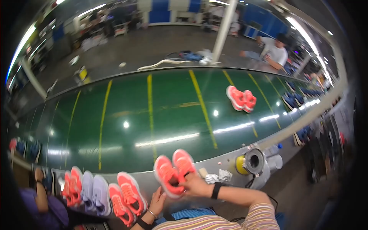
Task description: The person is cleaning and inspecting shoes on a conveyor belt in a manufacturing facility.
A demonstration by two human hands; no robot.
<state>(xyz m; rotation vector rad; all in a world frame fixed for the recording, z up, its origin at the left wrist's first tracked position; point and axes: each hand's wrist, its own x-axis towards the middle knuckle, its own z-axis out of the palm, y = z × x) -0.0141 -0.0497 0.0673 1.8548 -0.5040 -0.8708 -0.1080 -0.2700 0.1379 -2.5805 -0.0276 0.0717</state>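
Note:
A pair of coral sneakers (pixel 166 171) with white soles is held side by side over the near edge of the belt, toes pointing away from me. My right hand (pixel 197 186) is closed on the pair at the heel and collar end. Just below the left shoe's heel is my left hand (pixel 156 202), its fingers apart; whether a fingertip touches the shoe is unclear. Left of that hand, another coral pair (pixel 130 191) stands on the metal ledge. Beyond it come a lavender pair (pixel 100 191) and more coral sneakers (pixel 76 183).
A green conveyor belt (pixel 126 103) with yellow cross lines runs past me, carrying a coral pair (pixel 240 99) and dark blue shoes (pixel 293 99). Crumpled paper (pixel 219 177) and a round yellow-and-metal device (pixel 251 161) sit at right. Co-workers are at far right (pixel 276 53) and near left (pixel 40 207).

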